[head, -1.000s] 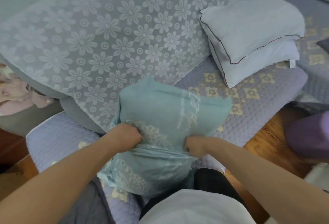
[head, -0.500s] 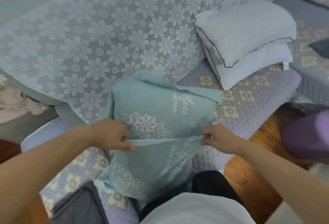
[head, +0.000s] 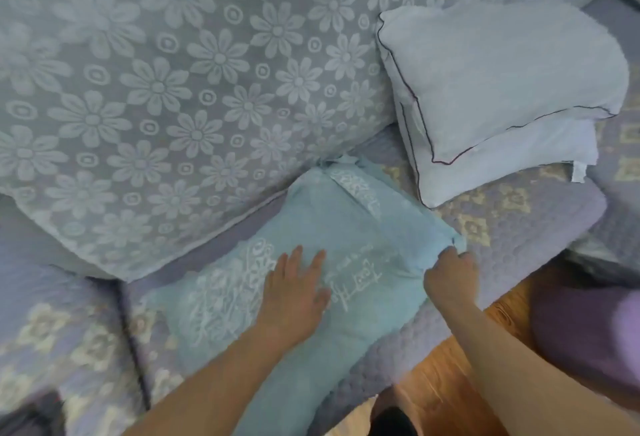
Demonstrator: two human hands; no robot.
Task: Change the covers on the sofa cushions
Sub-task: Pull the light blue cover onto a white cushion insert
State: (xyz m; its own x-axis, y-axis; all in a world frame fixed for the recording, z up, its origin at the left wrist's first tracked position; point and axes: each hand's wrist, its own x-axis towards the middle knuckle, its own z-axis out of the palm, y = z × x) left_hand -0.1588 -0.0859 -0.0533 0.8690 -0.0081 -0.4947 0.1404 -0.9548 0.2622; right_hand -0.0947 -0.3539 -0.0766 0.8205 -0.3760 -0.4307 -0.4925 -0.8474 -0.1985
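A teal cushion (head: 349,238) in a cover with white flower print and lettering lies flat on the sofa seat (head: 526,227). My left hand (head: 294,293) presses on its middle with fingers straight and spread. My right hand (head: 450,276) grips the cushion's right corner, fingers curled round the cloth. Two bare white pillows (head: 498,89) with dark piping are stacked on the seat at the right, just behind the teal cushion.
The sofa back (head: 173,89) wears a grey lace throw with daisies. The seat has a purple quilted pad. Wooden floor (head: 450,383) shows at the lower right, beside a purple rounded object (head: 588,331). A dark cloth (head: 27,418) lies at the lower left.
The cushion went from held upright at its open edge to lying flat on the seat. My left hand let go and now presses it; my right hand moved to its corner.
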